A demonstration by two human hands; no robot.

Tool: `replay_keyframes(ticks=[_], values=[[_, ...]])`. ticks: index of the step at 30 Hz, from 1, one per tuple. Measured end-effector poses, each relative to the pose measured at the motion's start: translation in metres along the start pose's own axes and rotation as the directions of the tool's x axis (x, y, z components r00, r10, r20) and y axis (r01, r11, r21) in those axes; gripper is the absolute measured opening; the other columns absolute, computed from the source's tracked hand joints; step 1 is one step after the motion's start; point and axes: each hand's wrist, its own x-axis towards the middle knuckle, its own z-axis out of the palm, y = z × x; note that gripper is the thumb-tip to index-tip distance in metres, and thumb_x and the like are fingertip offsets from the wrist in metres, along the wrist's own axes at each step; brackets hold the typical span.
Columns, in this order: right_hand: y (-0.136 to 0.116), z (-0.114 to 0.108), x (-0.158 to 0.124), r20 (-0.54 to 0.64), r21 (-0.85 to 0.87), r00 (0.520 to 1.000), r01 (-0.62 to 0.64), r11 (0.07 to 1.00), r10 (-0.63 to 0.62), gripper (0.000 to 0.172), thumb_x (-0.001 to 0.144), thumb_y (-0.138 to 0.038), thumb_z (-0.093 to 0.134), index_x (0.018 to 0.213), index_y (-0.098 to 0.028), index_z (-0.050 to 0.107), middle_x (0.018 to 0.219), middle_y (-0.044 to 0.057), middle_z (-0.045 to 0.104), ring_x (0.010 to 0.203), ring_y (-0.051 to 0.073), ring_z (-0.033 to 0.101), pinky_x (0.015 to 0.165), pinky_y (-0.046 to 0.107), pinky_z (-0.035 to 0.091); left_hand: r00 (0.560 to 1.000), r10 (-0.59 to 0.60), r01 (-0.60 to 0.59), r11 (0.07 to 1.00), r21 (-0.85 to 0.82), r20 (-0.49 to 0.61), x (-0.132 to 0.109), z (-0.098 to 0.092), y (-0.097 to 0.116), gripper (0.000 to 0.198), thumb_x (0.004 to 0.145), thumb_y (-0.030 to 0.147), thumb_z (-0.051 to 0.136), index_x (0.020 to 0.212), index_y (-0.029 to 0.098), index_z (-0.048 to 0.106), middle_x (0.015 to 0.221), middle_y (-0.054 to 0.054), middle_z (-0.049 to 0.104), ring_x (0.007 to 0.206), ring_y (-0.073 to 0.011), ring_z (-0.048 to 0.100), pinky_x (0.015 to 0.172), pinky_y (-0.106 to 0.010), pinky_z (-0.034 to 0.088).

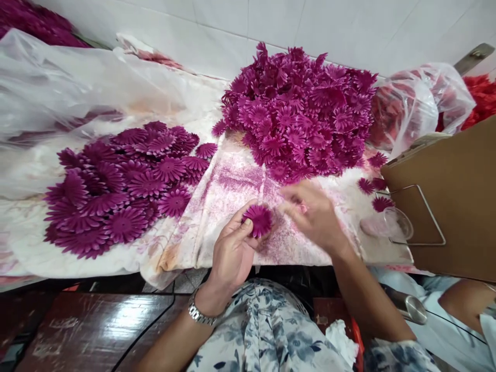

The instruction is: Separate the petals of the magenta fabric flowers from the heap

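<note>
My left hand (232, 248) pinches a small magenta fabric flower (259, 219) between thumb and fingers, just above the cloth's front edge. My right hand (315, 214) is blurred by motion right beside that flower; something small and pink shows at its fingertips, but I cannot make out a grip. A heaped pile of small magenta flowers (298, 113) lies just beyond both hands. A flatter spread of larger, darker purple flowers (120, 186) lies to the left.
A stained white cloth (232, 181) covers the work surface. Clear plastic bags lie at the left (58, 88) and at the right (418, 103) with red flowers. A brown cardboard sheet (453, 206) with a wire stand and a small clear cup (391, 225) sits on the right.
</note>
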Motion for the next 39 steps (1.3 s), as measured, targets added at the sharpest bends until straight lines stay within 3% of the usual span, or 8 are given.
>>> replay_keyframes(ticks=[9,15,18,22,24,26,31,39], values=[[-0.020,0.040,-0.040,0.096,0.094,0.995,0.000,0.996,-0.009,0.010,0.085,-0.014,0.054,0.076,-0.017,0.057,0.065,0.000,0.055,0.062,0.011,0.053,0.056,0.024,0.046,0.999,-0.046,0.045,0.997,0.062,0.007,-0.002,-0.009,-0.015,0.035,0.068,0.017,0.069,0.103,0.016,0.070,0.092,-0.005,0.072,0.079,-0.0118,0.062,0.070,-0.019,0.045],[0.025,-0.013,0.028,-0.360,-0.176,0.928,-0.172,0.969,0.100,0.012,0.084,-0.010,0.052,0.084,-0.015,0.064,0.076,0.004,0.061,0.066,0.011,0.056,0.056,0.024,0.045,0.999,0.006,-0.009,0.999,0.051,0.048,-0.002,-0.008,-0.011,0.033,0.069,0.018,0.068,0.101,0.015,0.070,0.095,-0.008,0.073,0.089,-0.0190,0.065,0.084,-0.030,0.047],[0.040,-0.040,0.051,-0.389,-0.324,0.911,-0.277,0.905,0.140,0.040,0.084,-0.017,0.054,0.123,-0.009,0.053,0.106,0.014,0.058,0.075,0.013,0.056,0.062,0.027,0.046,0.999,-0.023,0.022,0.999,0.025,0.045,-0.001,-0.007,-0.009,0.032,0.070,0.016,0.065,0.102,0.014,0.068,0.100,-0.011,0.072,0.094,-0.0208,0.065,0.086,-0.032,0.047],[0.015,-0.018,0.018,-0.062,-0.173,0.998,0.013,0.985,-0.024,0.018,0.085,-0.020,0.055,0.102,-0.016,0.062,0.083,0.006,0.062,0.068,0.012,0.055,0.060,0.027,0.048,1.000,-0.011,0.011,1.000,0.001,-0.002,0.001,-0.009,-0.007,0.030,0.071,0.015,0.062,0.100,0.014,0.069,0.094,-0.008,0.072,0.083,-0.0159,0.065,0.073,-0.025,0.048],[-0.001,0.009,-0.010,0.205,-0.022,0.974,0.102,0.995,-0.095,0.010,0.085,-0.023,0.057,0.093,-0.019,0.062,0.078,0.003,0.061,0.072,0.014,0.056,0.063,0.028,0.049,1.000,-0.019,0.019,1.000,0.005,0.000,0.001,-0.010,-0.008,0.029,0.071,0.014,0.062,0.099,0.014,0.070,0.090,-0.006,0.072,0.072,-0.0111,0.062,0.065,-0.020,0.046],[-0.012,0.032,-0.031,0.219,0.039,0.971,0.092,0.995,-0.098,0.009,0.085,-0.026,0.057,0.086,-0.018,0.060,0.074,0.004,0.059,0.071,0.015,0.055,0.065,0.030,0.049,0.999,-0.037,0.037,0.999,0.027,0.005,0.001,-0.011,-0.009,0.028,0.070,0.014,0.063,0.097,0.014,0.071,0.086,-0.005,0.071,0.066,-0.0092,0.059,0.062,-0.020,0.044],[-0.015,0.046,-0.044,0.134,0.087,0.989,0.052,0.995,-0.064,0.013,0.087,-0.019,0.051,0.077,-0.017,0.058,0.067,0.003,0.058,0.066,0.014,0.054,0.062,0.027,0.046,1.000,-0.018,0.020,0.995,0.096,-0.021,-0.002,-0.013,-0.013,0.030,0.067,0.019,0.070,0.097,0.015,0.072,0.086,-0.005,0.072,0.079,-0.0127,0.061,0.075,-0.022,0.043],[0.006,0.004,0.011,-0.183,0.032,0.974,-0.132,0.991,0.136,0.012,0.086,-0.017,0.050,0.079,-0.017,0.059,0.068,0.000,0.057,0.062,0.011,0.053,0.058,0.024,0.043,0.999,0.000,0.003,0.997,0.081,-0.037,0.003,-0.009,-0.008,0.030,0.069,0.021,0.071,0.099,0.019,0.072,0.094,-0.007,0.073,0.092,-0.0195,0.065,0.089,-0.031,0.044]])
